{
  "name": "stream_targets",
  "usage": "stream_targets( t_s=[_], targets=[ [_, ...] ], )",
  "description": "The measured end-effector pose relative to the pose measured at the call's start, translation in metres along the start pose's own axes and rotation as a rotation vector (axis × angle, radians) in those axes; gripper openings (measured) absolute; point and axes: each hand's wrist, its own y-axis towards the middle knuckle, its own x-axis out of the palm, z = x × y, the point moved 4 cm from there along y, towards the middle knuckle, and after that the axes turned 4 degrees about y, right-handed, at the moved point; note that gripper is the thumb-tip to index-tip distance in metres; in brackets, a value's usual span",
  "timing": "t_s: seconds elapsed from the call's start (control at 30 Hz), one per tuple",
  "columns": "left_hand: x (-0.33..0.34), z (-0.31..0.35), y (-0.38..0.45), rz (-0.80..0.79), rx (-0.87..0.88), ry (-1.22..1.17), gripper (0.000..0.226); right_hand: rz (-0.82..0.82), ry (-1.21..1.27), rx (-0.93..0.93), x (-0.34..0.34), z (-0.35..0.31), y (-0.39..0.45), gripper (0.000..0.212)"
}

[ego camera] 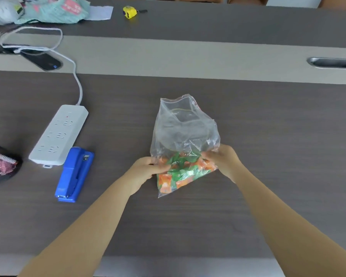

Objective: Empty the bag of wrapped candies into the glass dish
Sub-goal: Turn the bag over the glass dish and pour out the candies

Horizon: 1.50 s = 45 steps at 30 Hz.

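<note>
Your fingers (160,167) on the left hand (143,170) are pinching the clear plastic bag (185,136) at its nine o'clock edge, closed on the film just above the candies. The right hand (224,158) is gripping the bag's three o'clock edge, its fingers curled shut over the plastic — both hands are holding the bag between them.

The bag is standing roughly upright above the dark wood-grain tabletop (268,136), its open mouth pointing toward twelve o'clock and its lower corner hanging toward six. The wrapped candies (180,173), orange and green, are sitting bunched in the bottom part of the bag, between your two hands. Through the empty upper half of the bag a round glass dish (183,126) is showing faintly — it is lying behind the bag, at twelve o'clock from your hands, and whether the bag is touching it cannot be told.

At nine o'clock from the bag, well apart, a blue stapler (74,174) is lying beside a white power strip (58,134), whose cable is running up toward eleven o'clock. A yellow tape measure (129,12) is resting far off at twelve o'clock.
</note>
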Motion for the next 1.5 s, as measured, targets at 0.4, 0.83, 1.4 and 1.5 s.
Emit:
stream_targets(
  t_s=[0.4, 0.83, 1.4, 1.5],
  targets=[
    [-0.002, 0.021, -0.011, -0.089, -0.026, -0.384, 0.013, -0.033, 0.124, 0.021, -0.001, -0.018, -0.007, 0.03],
    [-0.004, 0.051, -0.008, -0.228, -0.037, -0.61, 0.029, -0.237, 0.557, 0.22, -0.002, -0.032, -0.016, 0.018],
    [-0.029, 0.075, -0.009, -0.065, -0.042, -0.445, 0.012, 0.078, 0.315, 0.076, -0.023, -0.057, -0.008, 0.039],
    [-0.031, 0.079, -0.011, 0.009, -0.053, -0.335, 0.005, 0.126, 0.236, 0.062, -0.024, -0.058, -0.005, 0.037]
  ],
)
